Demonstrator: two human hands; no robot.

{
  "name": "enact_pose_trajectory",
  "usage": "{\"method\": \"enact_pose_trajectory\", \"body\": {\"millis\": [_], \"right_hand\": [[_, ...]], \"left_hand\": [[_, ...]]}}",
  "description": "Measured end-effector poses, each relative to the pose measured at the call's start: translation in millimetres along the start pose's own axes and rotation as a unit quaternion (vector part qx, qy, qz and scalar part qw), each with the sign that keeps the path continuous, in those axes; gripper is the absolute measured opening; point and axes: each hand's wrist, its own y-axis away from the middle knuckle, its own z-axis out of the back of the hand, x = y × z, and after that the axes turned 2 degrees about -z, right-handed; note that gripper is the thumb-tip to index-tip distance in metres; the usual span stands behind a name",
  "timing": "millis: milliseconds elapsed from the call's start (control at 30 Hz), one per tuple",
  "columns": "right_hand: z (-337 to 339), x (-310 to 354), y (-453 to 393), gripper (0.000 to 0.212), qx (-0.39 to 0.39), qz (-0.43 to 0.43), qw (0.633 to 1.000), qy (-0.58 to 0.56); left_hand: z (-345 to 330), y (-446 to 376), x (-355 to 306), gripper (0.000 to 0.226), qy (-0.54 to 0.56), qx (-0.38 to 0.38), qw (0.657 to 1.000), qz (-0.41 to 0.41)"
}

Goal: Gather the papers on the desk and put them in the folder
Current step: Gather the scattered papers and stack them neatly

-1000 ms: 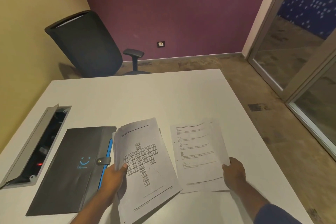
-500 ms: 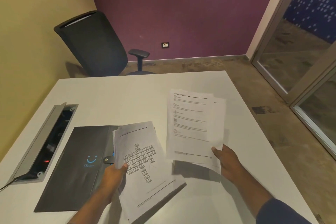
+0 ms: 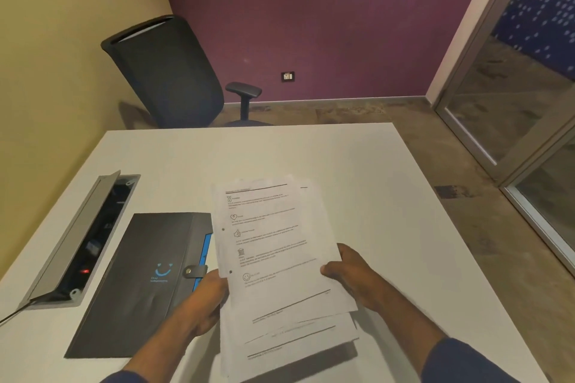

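Note:
A loose stack of white printed papers [image 3: 277,246] is held above the near middle of the white desk [image 3: 357,171]. My left hand [image 3: 205,298] grips the stack's left edge, thumb on top. My right hand [image 3: 351,274] pinches its right edge. The sheets are fanned unevenly at the bottom. The dark grey folder [image 3: 137,283] with a blue smile logo lies flat and closed on the desk just left of the papers, its snap strap fastened over a blue inner edge.
An open grey cable tray [image 3: 77,242] is sunk into the desk at the left, with a cable trailing off. A black office chair [image 3: 165,74] stands behind the desk's far edge. Glass doors [image 3: 513,102] are at the right.
My right hand lifted its sheets off the desk and carried them left onto the pile in my left hand. Both hands now hold one combined stack.

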Motion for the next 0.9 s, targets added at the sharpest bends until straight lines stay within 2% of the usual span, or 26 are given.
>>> {"method": "enact_pose_trajectory", "body": {"millis": [67,167,233,367,500,600,667,733,900], "right_hand": [[-1,9,2,0.043,0.019,-0.004,0.999,-0.035],[-3,18,5,0.04,0.069,-0.024,0.995,-0.073],[-5,19,5,0.039,0.059,-0.029,0.996,-0.06],[-9,18,5,0.04,0.022,-0.008,0.999,-0.049],[-5,20,4,0.041,0.04,0.007,0.998,-0.041],[-4,26,5,0.051,0.097,0.009,0.995,-0.022],[-5,30,6,0.068,0.11,-0.004,0.994,-0.018],[-5,34,7,0.078,0.082,0.0,0.997,-0.008],[2,49,17,0.061,0.014,0.077,0.997,0.028]], "left_hand": [[0,1,-1,0.032,-0.002,-0.005,1.0,0.009],[-5,3,-4,0.03,-0.012,-0.004,1.0,0.005],[-11,6,-10,0.034,0.002,-0.025,1.0,-0.011],[-15,9,-25,0.075,0.119,-0.015,0.993,-0.011],[-27,10,-35,0.049,0.053,-0.025,0.997,-0.054],[-37,9,-42,0.046,0.023,-0.034,0.995,-0.087],[-45,10,-48,0.05,-0.006,-0.021,0.994,-0.105],[-52,9,-53,0.056,-0.03,-0.007,0.992,-0.122],[-53,8,-65,0.058,-0.086,-0.038,0.979,-0.179]]}}
